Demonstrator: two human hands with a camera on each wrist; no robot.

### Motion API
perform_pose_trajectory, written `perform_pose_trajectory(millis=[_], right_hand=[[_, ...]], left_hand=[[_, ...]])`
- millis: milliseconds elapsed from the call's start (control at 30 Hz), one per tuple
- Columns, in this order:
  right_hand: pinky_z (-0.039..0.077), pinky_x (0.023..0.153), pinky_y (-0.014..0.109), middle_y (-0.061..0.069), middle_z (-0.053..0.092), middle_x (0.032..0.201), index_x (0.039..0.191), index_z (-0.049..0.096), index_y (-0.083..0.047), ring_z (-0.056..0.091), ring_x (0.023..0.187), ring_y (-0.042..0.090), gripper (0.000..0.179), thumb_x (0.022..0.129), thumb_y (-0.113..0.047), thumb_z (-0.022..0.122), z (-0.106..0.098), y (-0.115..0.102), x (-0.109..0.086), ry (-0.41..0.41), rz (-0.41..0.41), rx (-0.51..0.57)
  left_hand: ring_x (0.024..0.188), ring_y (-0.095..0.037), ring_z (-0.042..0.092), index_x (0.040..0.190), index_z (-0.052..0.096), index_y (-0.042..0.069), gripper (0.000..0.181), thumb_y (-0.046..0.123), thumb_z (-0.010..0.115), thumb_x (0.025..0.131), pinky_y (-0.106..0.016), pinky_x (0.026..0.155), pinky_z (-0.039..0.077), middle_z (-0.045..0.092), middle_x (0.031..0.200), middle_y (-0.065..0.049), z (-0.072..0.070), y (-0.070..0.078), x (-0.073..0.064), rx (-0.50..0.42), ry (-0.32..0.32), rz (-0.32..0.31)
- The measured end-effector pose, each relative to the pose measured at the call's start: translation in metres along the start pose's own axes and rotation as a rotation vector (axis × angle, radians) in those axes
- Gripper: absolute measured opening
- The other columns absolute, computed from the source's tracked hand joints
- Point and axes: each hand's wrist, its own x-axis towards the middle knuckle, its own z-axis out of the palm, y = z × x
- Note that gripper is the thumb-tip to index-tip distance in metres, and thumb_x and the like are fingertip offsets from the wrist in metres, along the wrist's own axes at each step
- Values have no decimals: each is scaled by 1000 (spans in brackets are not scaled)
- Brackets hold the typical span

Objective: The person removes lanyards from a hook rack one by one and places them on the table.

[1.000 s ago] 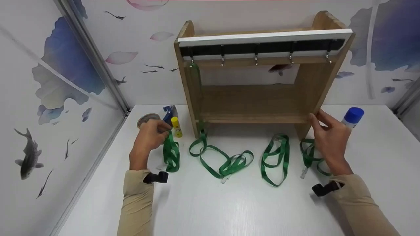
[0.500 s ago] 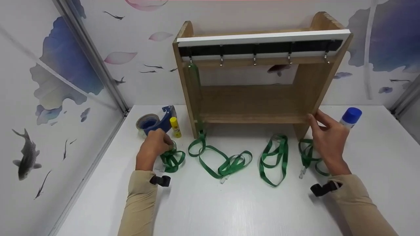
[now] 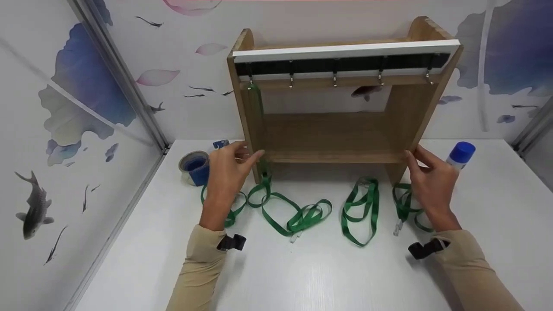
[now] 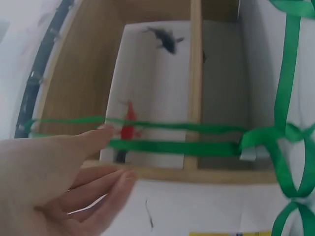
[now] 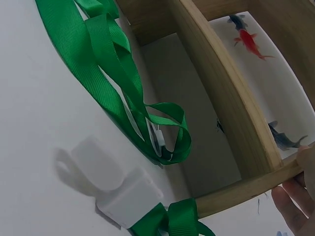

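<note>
A wooden rack with a black strip of small metal hooks stands at the back. My left hand is at its left side panel, thumb inside and fingers outside the front edge. In the left wrist view the thumb overlaps a green lanyard, which hangs from the leftmost hook to the table. My right hand pinches the right side panel between thumb and fingers. A green lanyard lies partly hidden behind my left wrist. Others on the table are a middle lanyard, a looped lanyard and a lanyard beside my right hand.
A tape dispenser with a roll stands left of the rack, partly behind my left hand. A blue-capped bottle stands to the right. Patterned wall panels enclose the white table behind and at the left.
My left hand has let go of the leftmost lanyard on the table and moved right and up to the rack's left panel. That lanyard lies more spread out. The right hand stays put.
</note>
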Motion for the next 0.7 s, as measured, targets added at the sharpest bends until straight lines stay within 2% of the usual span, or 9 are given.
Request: perform_pose_trajectory(millis=[100, 233, 433, 600, 700], right_hand=[[51, 85, 2, 1, 72, 142, 145, 70, -22, 71, 132, 29, 42, 105, -34, 74, 1, 0, -1, -2, -1, -1], [52, 85, 4, -1, 72, 142, 144, 70, -24, 72, 131, 28, 42, 104, -38, 74, 1, -1, -2, -3, -1, 4], [50, 84, 1, 1, 73, 141, 144, 70, -23, 72, 131, 28, 44, 103, -39, 75, 1, -3, -3, 0, -7, 15], [48, 83, 0, 5, 73, 141, 145, 69, -20, 73, 129, 33, 44, 105, -37, 73, -1, -3, -2, 1, -21, 3], [46, 82, -2, 10, 73, 141, 146, 69, -16, 73, 128, 37, 44, 106, -34, 73, -1, -3, -2, -1, -32, 7]], left_hand=[[91, -25, 80, 122, 80, 3, 51, 45, 85, 94, -37, 87, 69, 83, 103, -14, 14, 11, 0, 20, 108, 23], [91, -27, 80, 125, 80, 3, 54, 47, 84, 95, -35, 85, 68, 83, 105, -16, 25, 21, 4, 52, 185, 40], [96, -27, 82, 125, 80, 3, 42, 37, 78, 102, -35, 86, 68, 84, 110, -15, 33, 19, 10, 46, 232, 57], [92, -26, 82, 119, 82, 5, 24, 23, 73, 106, -36, 83, 69, 84, 106, -13, 32, 10, 14, -30, 243, 100], [92, -26, 83, 119, 81, 6, 21, 19, 74, 105, -38, 83, 70, 85, 106, -13, 27, 5, 15, -99, 251, 125]])
